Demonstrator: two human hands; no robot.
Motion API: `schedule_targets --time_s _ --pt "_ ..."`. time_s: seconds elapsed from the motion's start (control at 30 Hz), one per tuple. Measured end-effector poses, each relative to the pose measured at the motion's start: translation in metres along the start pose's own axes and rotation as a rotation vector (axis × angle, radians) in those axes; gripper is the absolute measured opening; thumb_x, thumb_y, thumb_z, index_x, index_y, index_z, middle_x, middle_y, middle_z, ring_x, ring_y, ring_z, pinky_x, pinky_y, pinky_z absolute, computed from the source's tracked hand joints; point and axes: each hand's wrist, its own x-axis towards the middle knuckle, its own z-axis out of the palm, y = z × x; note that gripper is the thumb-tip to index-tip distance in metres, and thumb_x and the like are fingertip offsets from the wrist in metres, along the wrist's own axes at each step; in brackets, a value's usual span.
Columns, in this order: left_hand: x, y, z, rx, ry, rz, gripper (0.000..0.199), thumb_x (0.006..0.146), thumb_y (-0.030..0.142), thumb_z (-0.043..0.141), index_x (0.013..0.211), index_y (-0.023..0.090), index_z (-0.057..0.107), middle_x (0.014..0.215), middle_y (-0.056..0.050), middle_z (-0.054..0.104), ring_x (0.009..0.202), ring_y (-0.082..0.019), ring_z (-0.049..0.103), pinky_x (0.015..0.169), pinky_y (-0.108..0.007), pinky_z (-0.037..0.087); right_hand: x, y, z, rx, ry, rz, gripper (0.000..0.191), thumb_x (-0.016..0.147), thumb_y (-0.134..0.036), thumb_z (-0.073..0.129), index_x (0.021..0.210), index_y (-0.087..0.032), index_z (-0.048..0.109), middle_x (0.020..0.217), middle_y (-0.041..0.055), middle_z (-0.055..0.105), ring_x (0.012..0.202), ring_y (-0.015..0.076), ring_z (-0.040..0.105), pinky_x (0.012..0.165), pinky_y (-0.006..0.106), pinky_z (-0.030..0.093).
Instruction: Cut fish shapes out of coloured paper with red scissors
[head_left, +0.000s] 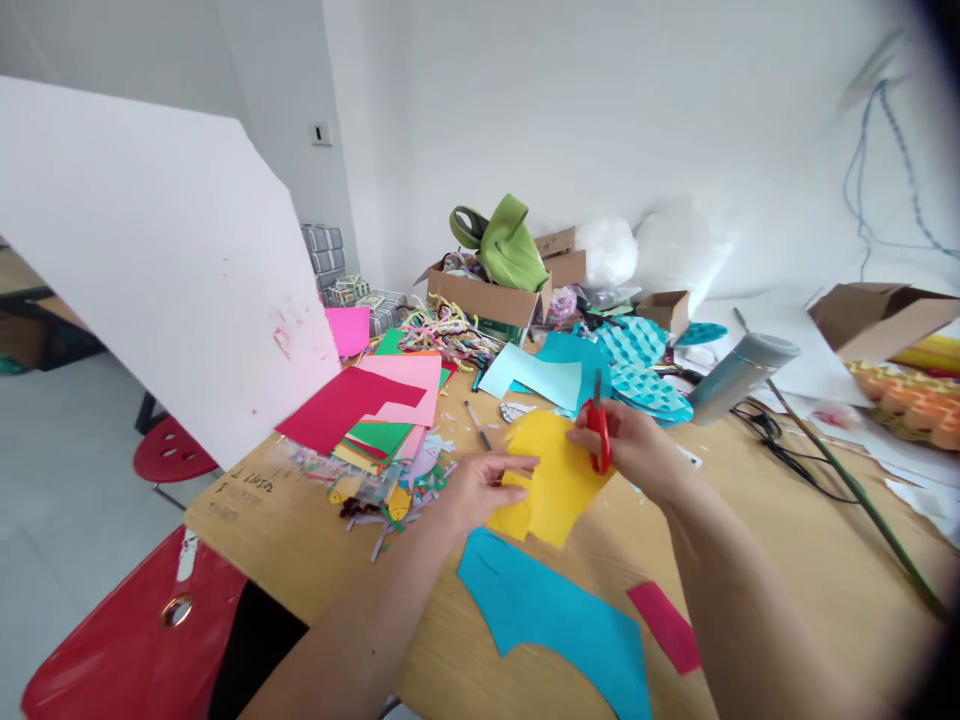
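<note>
Clock centred on the yellow sheet. Wooden table [285, 545] spans the work area; white board [165, 250] stands tilted at 10.

Containers: cardboard box [480, 297] at 11 — full, green fabric item [514, 250] spilling over the top, mixed tangled stuff beside it inside. Coloured fuzzy stems [450, 335] heaped on the table in front. Second cardboard box [870, 320] at 2, flaps up, inside hidden from this angle. Orange bumpy tray [904, 395] near 3, can't tell if anything sits in it.

Blue sheet [555, 620] lies flat at 6, curved cutout in its lower edge. Yellow sheet [559, 480] is at the centre between both hands, edges cut. Left hand [487, 490] at 9: half-curled, thumb and forefinger parted over the sheet's left part, no firm pinch visible. Right hand [637, 440] at 2: closed round the red scissors [594, 412] — blades pointing to 12, fingertips at the sheet's upper right.

Silver flask [739, 378] also at 2, further out; contents hidden. Small cardboard box [666, 312] between 1 and 2, contents unclear. Crimson strip [665, 628] between 4 and 5. Pen [478, 425] near 10.
</note>
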Motion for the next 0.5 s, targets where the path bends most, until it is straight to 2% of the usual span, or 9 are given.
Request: schedule_targets --time_s 0.07,0.13,0.2,0.3,0.4,0.5 --pt "0.004 -0.008 0.0 0.012 0.139 -0.039 0.045 0.06 0.009 0.069 0.105 0.017 0.069 0.105 -0.008 0.066 0.092 -0.018 0.058 0.081 -0.028 0.044 0.017 -0.022 0.005 -0.146 0.083 -0.073 0.028 0.067 -0.038 0.068 0.073 -0.018 0.05 0.061 -0.0018 0.051 0.055 0.0127 0.047 0.049 0.024 0.037" --pt "0.007 -0.015 0.0 0.027 0.226 -0.113 0.051 0.061 0.004 0.064 0.11 0.016 0.066 0.104 -0.008 0.065 0.084 -0.015 0.058 0.075 -0.026 0.044 0.038 -0.05 0.015 -0.241 0.079 -0.202 0.021 0.067 -0.03 0.067 0.071 -0.019 0.05 0.061 -0.0014 0.051 0.056 0.0131 0.047 0.05 0.024 0.037" --pt "0.009 -0.02 0.0 0.03 0.26 -0.152 0.055 0.062 0.001 0.061 0.115 0.016 0.063 0.107 -0.008 0.063 0.076 -0.011 0.057 0.069 -0.022 0.043 0.059 -0.081 0.031 -0.252 0.033 -0.33 0.017 0.066 -0.022 0.066 0.069 -0.018 0.05 0.062 -0.0009 0.053 0.058 0.0126 0.048 0.052 0.023 0.037" --pt "0.008 -0.021 0.001 0.043 0.229 -0.203 0.056 0.063 0.002 0.06 0.116 0.018 0.061 0.106 -0.007 0.061 0.07 -0.007 0.054 0.063 -0.019 0.042 0.09 -0.12 0.065 -0.174 -0.026 -0.454 0.012 0.066 -0.017 0.063 0.072 -0.017 0.052 0.062 -0.003 0.052 0.057 0.0116 0.048 0.052 0.022 0.038" --pt "0.006 -0.019 0.004 0.112 0.195 -0.216 0.049 0.062 0.001 0.06 0.109 0.014 0.064 0.096 -0.006 0.062 0.072 -0.009 0.055 0.065 -0.019 0.043 0.121 -0.138 0.104 -0.163 -0.03 -0.401 0.011 0.072 -0.018 0.061 0.081 -0.015 0.055 0.065 -0.0045 0.053 0.06 0.0112 0.052 0.054 0.022 0.042" --pt "0.006 -0.017 0.008 0.247 0.2 -0.216 0.03 0.061 0.003 0.061 0.089 0.012 0.069 0.081 -0.003 0.062 0.069 -0.01 0.053 0.062 -0.019 0.04 0.146 -0.128 0.144 -0.248 -0.065 -0.304 0.01 0.078 -0.019 0.062 0.085 -0.012 0.059 0.068 -0.0018 0.057 0.064 0.0136 0.057 0.057 0.024 0.046"
